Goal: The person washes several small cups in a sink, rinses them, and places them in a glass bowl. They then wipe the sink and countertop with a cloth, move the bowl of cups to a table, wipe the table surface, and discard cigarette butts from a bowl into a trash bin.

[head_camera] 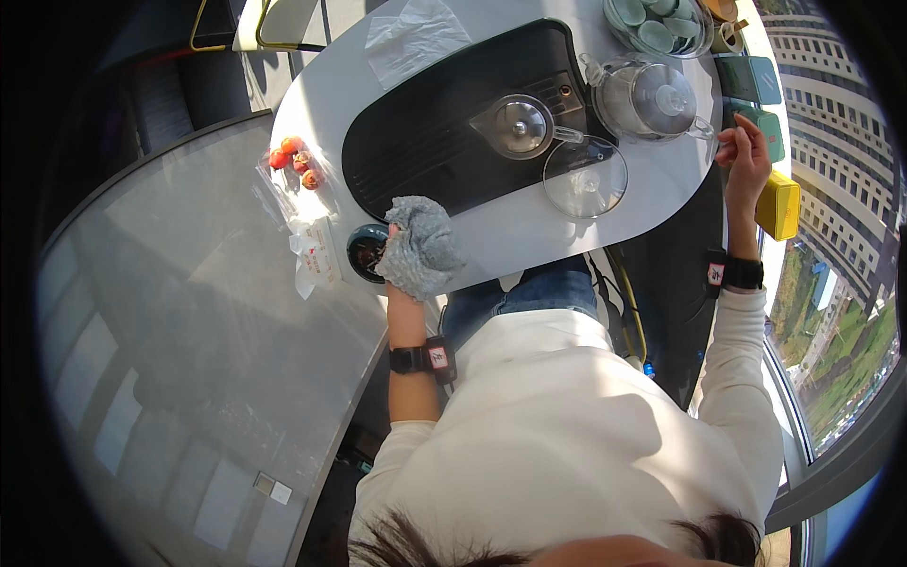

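Observation:
A crumpled grey cloth [424, 248] is in my left hand [392, 234], mostly hiding it, at the table's near edge. Just left of the cloth stands a dark round bowl [365, 255] with dark bits inside, partly covered by the hand. My right hand [745, 157] is raised at the table's right end, fingers loosely bent and holding nothing. Its fingertips are close to the handle of a large glass teapot [641, 99]; whether they touch I cannot tell. A smaller glass pitcher [521, 127] with a metal lid sits on the black tea tray [439, 127].
A round glass lid [587, 186] overlaps the tray's near edge. Beyond the teapot, a clear bowl [698, 42] holds several pale green cups. Green boxes [751, 79] and a yellow box [779, 205] line the window side. Small red fruits [292, 152] and white tissue [414, 39] lie on the table.

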Motion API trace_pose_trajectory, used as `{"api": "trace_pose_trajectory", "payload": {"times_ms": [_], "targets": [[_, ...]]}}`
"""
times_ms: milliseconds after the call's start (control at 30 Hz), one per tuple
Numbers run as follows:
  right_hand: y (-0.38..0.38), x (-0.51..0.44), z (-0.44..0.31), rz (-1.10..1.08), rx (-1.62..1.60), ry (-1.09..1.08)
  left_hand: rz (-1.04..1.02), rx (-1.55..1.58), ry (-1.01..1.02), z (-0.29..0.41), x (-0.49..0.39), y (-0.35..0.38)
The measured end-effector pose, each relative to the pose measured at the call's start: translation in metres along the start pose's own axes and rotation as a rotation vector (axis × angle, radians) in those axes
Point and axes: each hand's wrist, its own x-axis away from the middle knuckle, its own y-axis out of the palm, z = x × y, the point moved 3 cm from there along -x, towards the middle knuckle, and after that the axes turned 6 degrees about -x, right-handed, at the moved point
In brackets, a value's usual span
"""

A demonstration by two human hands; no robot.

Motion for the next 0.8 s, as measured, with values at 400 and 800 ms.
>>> {"api": "trace_pose_trajectory", "payload": {"times_ms": [400,800], "targets": [[0.145,0.157,0.07,-0.464,0.897,-0.268,0.476,-2.286,0.836,-0.071,-0.115,0.046],[0.043,0.163,-0.021,-0.442,0.496,-0.053,1.006,-2.124,1.087,0.054,-0.152,0.013]]}}
